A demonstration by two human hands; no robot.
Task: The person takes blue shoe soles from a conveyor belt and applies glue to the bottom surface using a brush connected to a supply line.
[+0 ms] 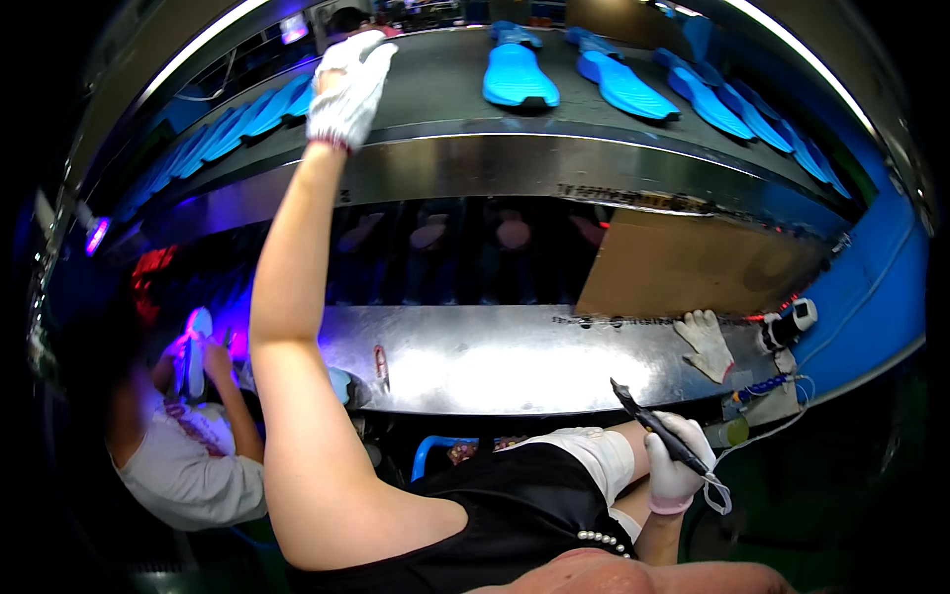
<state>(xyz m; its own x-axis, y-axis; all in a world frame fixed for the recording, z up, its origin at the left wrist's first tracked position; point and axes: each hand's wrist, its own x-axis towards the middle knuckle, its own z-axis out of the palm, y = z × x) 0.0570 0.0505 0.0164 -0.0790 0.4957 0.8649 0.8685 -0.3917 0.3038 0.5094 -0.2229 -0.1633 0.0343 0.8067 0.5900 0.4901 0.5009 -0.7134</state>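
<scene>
My left hand (348, 91), in a white knit glove, is stretched far forward over the dark conveyor belt (426, 84). Its fingers extend forward, and nothing shows in them. Just left of it lies a row of blue shoe soles (237, 124), overlapping in the view. Farther right on the belt, another blue sole (520, 77) lies with several more beside it. Low at the right, my right hand (678, 460), also gloved in white, is closed around a black pen-shaped tool (668, 441). The tool's dark tip points up and left, and a pale cord trails from its rear.
Below the belt runs a metal shelf (495, 371) carrying a red-handled tool (381, 366), a loose white glove (705, 345) and a leaning cardboard sheet (693, 262). A black-and-white device (790, 324) sits at its right end. On the left, a co-worker (198, 465) holds a sole under purple light.
</scene>
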